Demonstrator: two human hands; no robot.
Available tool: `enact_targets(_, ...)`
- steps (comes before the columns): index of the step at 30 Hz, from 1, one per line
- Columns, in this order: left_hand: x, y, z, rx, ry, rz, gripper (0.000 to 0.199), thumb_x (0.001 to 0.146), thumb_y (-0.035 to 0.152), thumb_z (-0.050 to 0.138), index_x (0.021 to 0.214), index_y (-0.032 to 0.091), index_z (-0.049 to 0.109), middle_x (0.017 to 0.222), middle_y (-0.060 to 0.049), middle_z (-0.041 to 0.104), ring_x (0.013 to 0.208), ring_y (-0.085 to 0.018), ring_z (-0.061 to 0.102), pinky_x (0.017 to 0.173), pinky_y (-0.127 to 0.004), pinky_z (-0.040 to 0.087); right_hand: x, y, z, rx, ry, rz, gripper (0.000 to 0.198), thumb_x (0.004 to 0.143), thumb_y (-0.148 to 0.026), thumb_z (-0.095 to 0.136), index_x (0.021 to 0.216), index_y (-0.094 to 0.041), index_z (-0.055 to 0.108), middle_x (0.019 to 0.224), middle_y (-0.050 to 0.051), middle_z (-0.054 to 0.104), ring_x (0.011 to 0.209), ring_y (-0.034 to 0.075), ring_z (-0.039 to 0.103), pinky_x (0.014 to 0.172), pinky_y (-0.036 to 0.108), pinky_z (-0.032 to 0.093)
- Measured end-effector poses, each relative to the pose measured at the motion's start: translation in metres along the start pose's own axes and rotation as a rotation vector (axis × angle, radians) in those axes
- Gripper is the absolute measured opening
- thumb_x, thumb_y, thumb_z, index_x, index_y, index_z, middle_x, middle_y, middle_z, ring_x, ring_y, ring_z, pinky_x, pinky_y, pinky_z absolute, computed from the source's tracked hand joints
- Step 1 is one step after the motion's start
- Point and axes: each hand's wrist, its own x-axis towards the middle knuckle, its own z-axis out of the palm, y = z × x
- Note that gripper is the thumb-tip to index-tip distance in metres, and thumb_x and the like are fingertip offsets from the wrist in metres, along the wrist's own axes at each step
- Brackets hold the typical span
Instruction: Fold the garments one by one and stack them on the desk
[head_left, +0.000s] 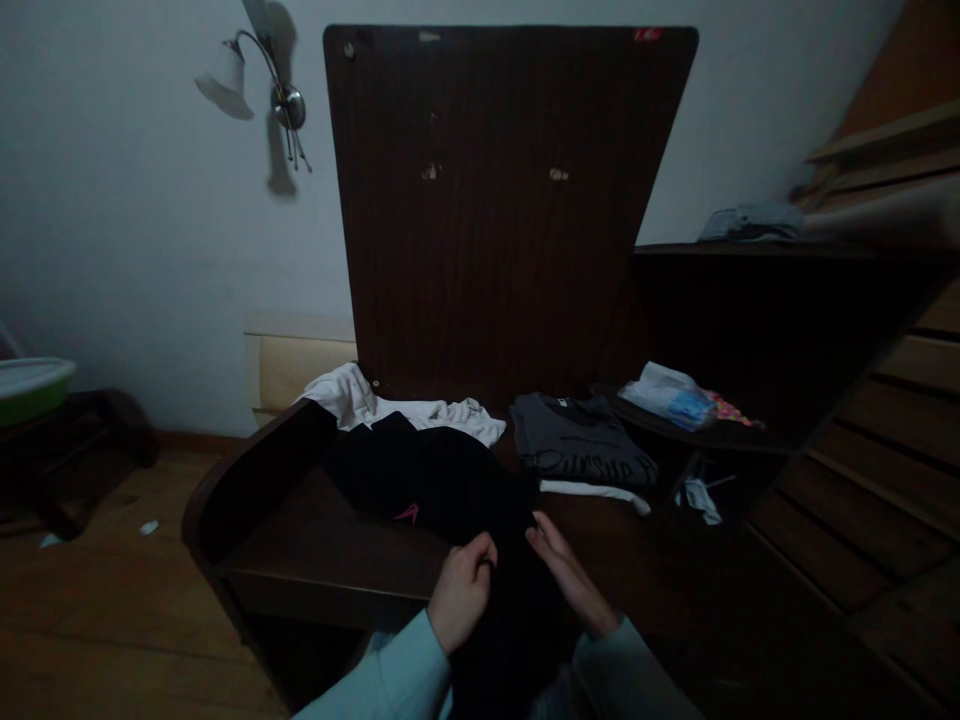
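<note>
A black garment (439, 475) with a small pink logo lies across the dark wooden surface, and its near part hangs over the front edge towards me. My left hand (465, 585) is closed, its curled fingers gripping the cloth near that edge. On the other side of the same cloth, my right hand (566, 570) pinches it between thumb and straighter fingers. Behind the garment a white cloth (450, 415) lies crumpled. To the right rests a dark grey T-shirt (581, 435), folded, with black lettering, and a white strip of fabric (596, 492) in front of it.
A dark wooden panel (495, 210) stands upright against the wall. On the right shelf sits a clear plastic bag (667, 395) with blue content. A wall lamp (289, 105) hangs at upper left. A green basin (34, 390) stands on a dark stool (82, 430).
</note>
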Motion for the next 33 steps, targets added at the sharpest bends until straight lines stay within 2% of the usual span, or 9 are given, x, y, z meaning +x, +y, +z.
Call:
enact_targets(3,0.01,0.009,0.007,-0.057,0.17,-0.018,0.017,0.062,0.005,0.032,0.064,0.021,0.038,0.064,0.002,0.048,0.067,-0.014,0.049,0.067,-0.024,0.037,-0.013,-0.018,0.009,0.11,-0.212,-0.043,0.05,0.07,-0.044,0.054,0.112,-0.02,0.042,0.106,0.007,0.057,0.101,0.021,0.051,0.083,0.032,0.042)
enact_targets(5,0.017,0.012,0.002,-0.075,0.206,0.009,0.019,0.062,0.004,0.032,0.066,0.021,0.04,0.064,0.002,0.048,0.066,-0.013,0.05,0.066,-0.023,0.038,-0.016,-0.024,0.016,0.058,-0.244,-0.039,0.068,0.061,-0.036,0.064,0.121,-0.019,0.035,0.112,0.008,0.055,0.103,0.022,0.051,0.085,0.034,0.042)
enact_targets(9,0.026,0.014,-0.027,0.029,-0.067,0.218,0.022,0.06,0.005,0.04,0.074,0.019,0.048,0.069,0.002,0.054,0.069,-0.013,0.053,0.066,-0.022,0.04,-0.008,-0.022,0.026,-0.168,-0.149,-0.074,0.06,0.056,-0.017,0.062,0.113,-0.016,0.043,0.096,0.007,0.061,0.087,0.021,0.058,0.077,0.033,0.045)
enact_targets(11,0.029,0.012,-0.046,0.156,-0.083,0.306,0.021,0.061,0.009,0.046,0.079,0.019,0.052,0.076,0.0,0.057,0.075,-0.015,0.054,0.071,-0.025,0.041,-0.002,-0.016,0.026,-0.22,-0.174,-0.133,0.055,0.056,-0.015,0.059,0.109,-0.016,0.047,0.092,0.006,0.063,0.084,0.021,0.059,0.076,0.032,0.046)
enact_targets(16,0.037,-0.019,-0.096,0.386,0.215,0.374,0.026,0.074,0.026,0.047,0.098,0.019,0.052,0.102,-0.006,0.057,0.099,-0.021,0.05,0.089,-0.035,0.036,-0.004,-0.008,0.009,-0.267,-0.263,-0.231,0.061,0.054,-0.017,0.06,0.114,-0.017,0.05,0.108,0.008,0.06,0.098,0.024,0.055,0.084,0.036,0.043)
enact_targets(21,0.043,-0.07,-0.128,0.491,0.402,0.243,0.044,0.071,0.016,0.04,0.115,0.013,0.045,0.121,-0.013,0.047,0.114,-0.023,0.041,0.097,-0.041,0.03,-0.021,-0.018,-0.024,-0.271,-0.508,-0.213,0.059,0.05,-0.014,0.061,0.108,-0.018,0.058,0.102,0.005,0.063,0.093,0.025,0.057,0.083,0.035,0.043)
enact_targets(23,0.041,-0.082,-0.129,0.541,0.352,0.192,0.052,0.067,0.01,0.04,0.12,0.014,0.041,0.126,-0.012,0.043,0.117,-0.023,0.037,0.099,-0.04,0.029,-0.025,-0.024,-0.041,-0.284,-0.599,-0.183,0.055,0.048,-0.013,0.061,0.103,-0.021,0.061,0.097,0.003,0.065,0.091,0.025,0.058,0.082,0.034,0.043)
enact_targets(28,0.027,-0.089,-0.116,0.732,-0.037,0.034,0.045,0.059,0.007,0.047,0.103,0.018,0.054,0.134,-0.009,0.037,0.125,-0.029,0.025,0.099,-0.049,0.025,-0.017,-0.036,-0.078,-0.465,-0.584,-0.142,0.059,0.048,-0.015,0.062,0.107,-0.017,0.057,0.101,0.006,0.063,0.094,0.025,0.056,0.085,0.034,0.041)
enact_targets(33,0.007,-0.069,-0.104,0.811,-0.101,0.018,0.037,0.062,0.009,0.046,0.097,0.014,0.055,0.12,-0.013,0.05,0.114,-0.024,0.044,0.1,-0.042,0.026,-0.003,-0.051,-0.091,-0.603,-0.418,-0.286,0.053,0.057,-0.017,0.059,0.109,-0.017,0.051,0.106,0.007,0.058,0.097,0.022,0.054,0.086,0.034,0.04)
